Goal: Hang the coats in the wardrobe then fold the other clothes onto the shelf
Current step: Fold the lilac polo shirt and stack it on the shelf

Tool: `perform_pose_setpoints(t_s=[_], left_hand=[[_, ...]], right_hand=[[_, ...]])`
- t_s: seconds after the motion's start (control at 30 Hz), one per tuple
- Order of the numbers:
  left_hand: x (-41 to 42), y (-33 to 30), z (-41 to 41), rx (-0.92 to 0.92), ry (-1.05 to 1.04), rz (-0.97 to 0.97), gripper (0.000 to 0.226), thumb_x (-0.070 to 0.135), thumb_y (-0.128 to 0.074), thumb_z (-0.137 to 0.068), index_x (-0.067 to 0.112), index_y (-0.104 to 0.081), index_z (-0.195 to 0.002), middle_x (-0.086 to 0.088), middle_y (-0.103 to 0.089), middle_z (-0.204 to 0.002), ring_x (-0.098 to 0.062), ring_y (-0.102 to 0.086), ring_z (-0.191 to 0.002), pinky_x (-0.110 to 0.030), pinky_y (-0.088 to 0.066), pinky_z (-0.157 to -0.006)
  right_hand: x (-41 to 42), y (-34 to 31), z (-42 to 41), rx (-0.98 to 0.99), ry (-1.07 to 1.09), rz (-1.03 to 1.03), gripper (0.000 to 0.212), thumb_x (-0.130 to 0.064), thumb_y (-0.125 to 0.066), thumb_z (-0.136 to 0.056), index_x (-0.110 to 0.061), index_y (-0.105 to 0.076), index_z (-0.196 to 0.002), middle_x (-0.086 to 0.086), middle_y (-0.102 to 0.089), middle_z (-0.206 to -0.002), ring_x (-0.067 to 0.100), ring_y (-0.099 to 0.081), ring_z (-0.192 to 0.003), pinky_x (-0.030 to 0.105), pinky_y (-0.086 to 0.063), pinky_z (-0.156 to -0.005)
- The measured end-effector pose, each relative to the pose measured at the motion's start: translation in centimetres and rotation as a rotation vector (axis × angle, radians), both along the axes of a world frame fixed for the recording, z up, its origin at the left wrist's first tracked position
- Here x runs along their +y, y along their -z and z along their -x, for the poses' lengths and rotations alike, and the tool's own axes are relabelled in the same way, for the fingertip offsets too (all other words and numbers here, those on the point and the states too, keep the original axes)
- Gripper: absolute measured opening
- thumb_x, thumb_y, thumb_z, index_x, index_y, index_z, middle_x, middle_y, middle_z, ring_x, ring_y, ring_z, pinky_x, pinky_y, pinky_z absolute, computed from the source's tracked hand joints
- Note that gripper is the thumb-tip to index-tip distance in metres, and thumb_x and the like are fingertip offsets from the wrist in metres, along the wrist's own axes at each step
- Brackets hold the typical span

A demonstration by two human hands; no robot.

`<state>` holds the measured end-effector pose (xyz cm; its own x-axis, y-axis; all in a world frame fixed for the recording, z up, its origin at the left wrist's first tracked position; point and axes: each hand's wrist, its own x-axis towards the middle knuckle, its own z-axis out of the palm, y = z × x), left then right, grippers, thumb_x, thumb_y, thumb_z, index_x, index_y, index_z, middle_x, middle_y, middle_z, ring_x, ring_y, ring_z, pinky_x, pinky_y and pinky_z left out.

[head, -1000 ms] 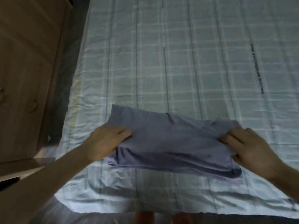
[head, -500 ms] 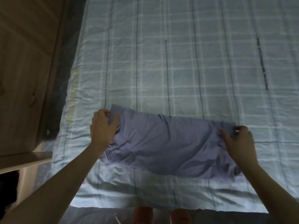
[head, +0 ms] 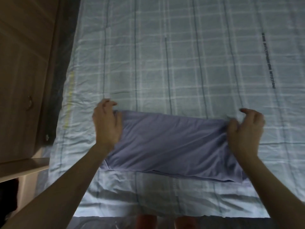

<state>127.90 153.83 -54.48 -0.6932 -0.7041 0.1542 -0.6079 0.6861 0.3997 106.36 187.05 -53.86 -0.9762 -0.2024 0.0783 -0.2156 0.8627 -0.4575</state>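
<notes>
A blue-purple garment (head: 173,146) lies folded into a wide band across the near part of the bed (head: 181,63). My left hand (head: 107,124) grips its far left corner with curled fingers. At the far right corner my right hand (head: 245,129) pinches the cloth, thumb on the fabric and fingers bent above it. The garment is stretched flat between the two hands, and its near edge shows layered folds at the lower right.
A wooden wardrobe (head: 24,71) with a round knob (head: 29,103) stands along the left of the bed. A pale shelf board (head: 24,166) juts out below it. My feet (head: 146,222) show at the bed's near edge.
Both hands have moved from the garment's sides to its far corners and taken hold there. The cloth now lies flatter and more stretched.
</notes>
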Motion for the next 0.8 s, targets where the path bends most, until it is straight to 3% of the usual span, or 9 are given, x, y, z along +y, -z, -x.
perform_pose_setpoints(t_s=[0.1, 0.2, 0.37, 0.47, 0.57, 0.67, 0.8], left_hand=[[4.4, 0.2, 1.1, -0.04, 0.418, 0.037, 0.036, 0.015, -0.055, -0.089, 0.009, -0.055, -0.125, -0.016, -0.043, -0.145, -0.033, -0.044, -0.127, -0.051, -0.035, -0.106], [7.0, 2.0, 0.2, -0.194, 0.67, 0.081, 0.044, 0.025, -0.048, -0.094, 0.017, -0.052, -0.137, -0.008, -0.033, -0.155, -0.026, -0.032, -0.143, -0.052, -0.022, -0.114], [1.4, 4.5, -5.3, -0.371, 0.545, 0.033, 0.052, 0.034, -0.032, -0.1, 0.024, -0.031, -0.151, -0.005, -0.023, -0.16, -0.023, -0.021, -0.148, -0.055, -0.023, -0.114], [0.7, 4.3, -5.0, -0.423, 0.551, 0.009, 0.055, 0.037, -0.029, -0.1, 0.025, -0.022, -0.153, -0.004, -0.018, -0.162, -0.021, -0.014, -0.149, -0.054, -0.02, -0.116], [3.2, 2.6, -3.0, -0.351, 0.505, 0.041, 0.056, 0.038, -0.03, -0.099, 0.02, -0.029, -0.152, -0.009, -0.021, -0.16, -0.025, -0.017, -0.149, -0.054, -0.013, -0.118], [8.8, 1.5, -1.4, -0.245, 0.577, 0.02, 0.054, 0.036, -0.034, -0.098, 0.023, -0.032, -0.15, -0.007, -0.021, -0.16, -0.026, -0.016, -0.149, -0.05, -0.007, -0.118], [13.0, 4.2, -1.6, -0.39, 0.634, -0.033, 0.056, 0.04, -0.032, -0.1, 0.03, -0.02, -0.154, -0.001, -0.009, -0.163, -0.021, -0.007, -0.15, -0.056, -0.017, -0.115]], right_hand=[[-4.3, -0.2, -4.8, 0.032, -0.274, -0.102, 0.05, -0.029, -0.045, -0.09, -0.007, -0.046, -0.136, 0.02, -0.041, -0.145, 0.038, -0.04, -0.128, 0.051, -0.029, -0.107], [-5.3, 2.2, -8.4, -0.044, -0.435, -0.292, 0.057, -0.041, -0.04, -0.094, -0.019, -0.036, -0.147, 0.01, -0.029, -0.156, 0.028, -0.027, -0.144, 0.056, -0.008, -0.115], [3.1, 4.7, -4.6, -0.089, -0.393, -0.363, 0.06, -0.044, -0.025, -0.099, -0.012, -0.033, -0.15, 0.016, -0.029, -0.156, 0.034, -0.03, -0.141, 0.054, -0.024, -0.114], [3.7, 4.1, -3.5, -0.077, -0.436, -0.343, 0.061, -0.044, -0.023, -0.1, -0.01, -0.032, -0.15, 0.015, -0.028, -0.156, 0.033, -0.029, -0.143, 0.053, -0.02, -0.116], [0.4, 2.3, -4.7, -0.017, -0.29, -0.286, 0.062, -0.036, -0.035, -0.096, -0.002, -0.03, -0.148, 0.02, -0.026, -0.156, 0.034, -0.023, -0.144, 0.055, -0.012, -0.117], [-3.0, 1.4, -8.2, -0.039, -0.354, -0.208, 0.062, -0.034, -0.038, -0.094, -0.006, -0.031, -0.149, 0.017, -0.025, -0.157, 0.031, -0.021, -0.146, 0.053, -0.011, -0.116], [-4.1, 4.2, -11.4, -0.21, -0.498, -0.322, 0.06, -0.041, -0.031, -0.097, -0.018, -0.027, -0.152, 0.007, -0.02, -0.16, 0.025, -0.019, -0.147, 0.058, -0.017, -0.115]])
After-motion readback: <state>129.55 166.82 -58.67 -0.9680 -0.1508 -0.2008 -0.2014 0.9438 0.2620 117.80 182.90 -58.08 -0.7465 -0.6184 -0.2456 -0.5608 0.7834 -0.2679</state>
